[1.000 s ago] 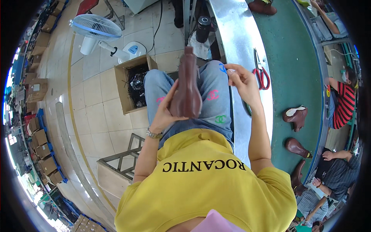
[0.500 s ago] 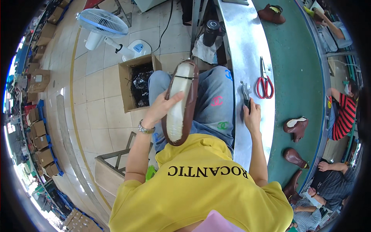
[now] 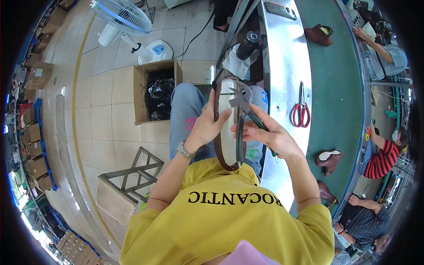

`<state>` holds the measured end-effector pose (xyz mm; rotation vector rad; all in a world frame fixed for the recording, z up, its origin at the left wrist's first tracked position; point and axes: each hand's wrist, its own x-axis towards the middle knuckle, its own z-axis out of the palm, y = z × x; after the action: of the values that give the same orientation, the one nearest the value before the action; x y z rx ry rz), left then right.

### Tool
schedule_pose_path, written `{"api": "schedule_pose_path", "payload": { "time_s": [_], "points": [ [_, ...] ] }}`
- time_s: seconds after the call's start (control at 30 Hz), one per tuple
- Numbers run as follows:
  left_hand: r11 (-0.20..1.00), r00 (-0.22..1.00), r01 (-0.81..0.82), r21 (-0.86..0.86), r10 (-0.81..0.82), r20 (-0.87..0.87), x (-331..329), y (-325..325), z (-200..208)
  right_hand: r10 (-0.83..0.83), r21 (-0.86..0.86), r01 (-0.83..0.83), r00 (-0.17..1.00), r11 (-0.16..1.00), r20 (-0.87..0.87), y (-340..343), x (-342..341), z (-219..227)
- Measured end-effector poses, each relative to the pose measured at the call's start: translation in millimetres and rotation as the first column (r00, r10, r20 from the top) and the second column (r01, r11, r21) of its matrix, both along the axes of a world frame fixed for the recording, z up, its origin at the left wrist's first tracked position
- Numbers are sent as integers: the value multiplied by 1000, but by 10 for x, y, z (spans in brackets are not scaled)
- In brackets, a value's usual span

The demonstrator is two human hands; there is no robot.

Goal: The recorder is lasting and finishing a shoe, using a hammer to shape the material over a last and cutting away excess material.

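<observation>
A brown shoe (image 3: 228,137) stands over my lap with its white sole face turned up. My left hand (image 3: 206,128) is wrapped round its left side, thumb on the white part. A thin dark strand (image 3: 227,93) crosses the sole near the far end. My right hand (image 3: 276,136) holds pliers (image 3: 240,105) with dark green handles, the handles spread and the jaws parted. The jaws are over the far half of the sole, near the strand; whether they touch it I cannot tell.
Red-handled scissors (image 3: 300,112) and a phone (image 3: 281,10) lie on the metal bench (image 3: 285,70) at my right. Beyond it, a green belt (image 3: 329,97) carries several brown shoes. A cardboard box (image 3: 140,95) with dark scraps and a fan (image 3: 123,17) stand at left. Other people sit beyond the belt.
My right hand has lifted the pliers off the metal bench and brought them left over the sole. The shoe has shifted right and its sole has turned slightly.
</observation>
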<state>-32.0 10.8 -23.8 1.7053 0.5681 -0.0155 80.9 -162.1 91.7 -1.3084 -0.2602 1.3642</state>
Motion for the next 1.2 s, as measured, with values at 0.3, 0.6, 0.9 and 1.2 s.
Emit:
{"api": "schedule_pose_path", "payload": {
  "time_s": [0.3, 0.6, 0.9, 1.2],
  "points": [
    [965, 971, -28, -261, 89, 224, 572, 268, -28, 6, -329, -24, 998, 944, -57, 299, 373, -32],
    [947, 935, -230, -224, 279, 218, 622, 134, 15, 316, -381, -103, 771, 919, 553, 241, 188, -176],
    [936, 902, -280, -216, 333, 274, 650, 123, -25, 286, -353, -43, 682, 935, 673, 209, 77, -300],
    [907, 890, -245, -343, 351, 293, 658, 194, -28, 321, -364, -61, 621, 929, 715, 194, 94, -313]
  ]
}}
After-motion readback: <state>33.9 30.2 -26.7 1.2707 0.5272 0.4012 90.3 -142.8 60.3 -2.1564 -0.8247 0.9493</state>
